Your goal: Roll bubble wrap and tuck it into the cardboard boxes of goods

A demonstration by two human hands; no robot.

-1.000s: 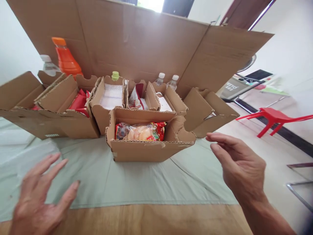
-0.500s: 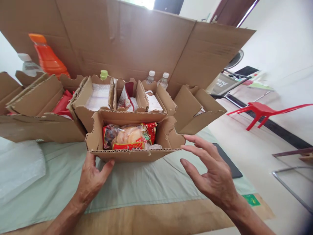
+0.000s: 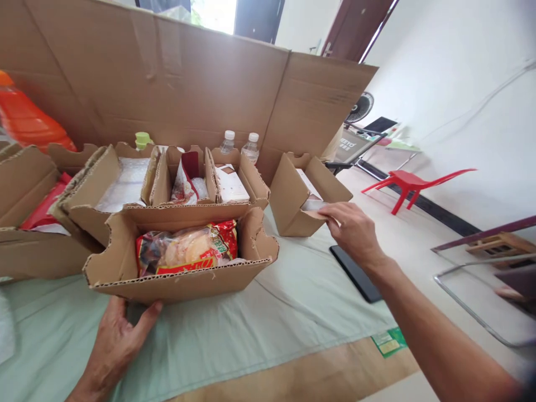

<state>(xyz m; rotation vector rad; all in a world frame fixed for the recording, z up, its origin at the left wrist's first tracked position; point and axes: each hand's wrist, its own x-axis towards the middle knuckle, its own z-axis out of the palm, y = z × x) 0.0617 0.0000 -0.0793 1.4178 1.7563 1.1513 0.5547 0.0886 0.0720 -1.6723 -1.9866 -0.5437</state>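
Observation:
My left hand [image 3: 121, 335] rests at the lower left of the front cardboard box [image 3: 180, 287], thumb and fingers spread, fingertips partly hidden under its edge. Inside that box lies a red and clear snack packet [image 3: 188, 248]. Over at the right, my right hand [image 3: 352, 229] pinches the front edge of a separate cardboard box [image 3: 291, 204], which holds a white carton [image 3: 309, 185]. Behind the front box stand more boxes, holding a bubble-wrapped item [image 3: 125, 181], a red and white packet [image 3: 184, 184] and a white box [image 3: 231, 184].
A tall cardboard sheet [image 3: 218, 89] stands behind the boxes, with clear bottles [image 3: 250, 148] and an orange bottle [image 3: 31, 120] before it. A black phone-like slab [image 3: 355, 273] lies on the green cloth [image 3: 251, 335]. A red chair [image 3: 408, 181] stands on the floor beyond.
My right hand has moved from beside the front box to the right-hand box and closed on its edge. The view has shifted right. My left hand remains by the front box.

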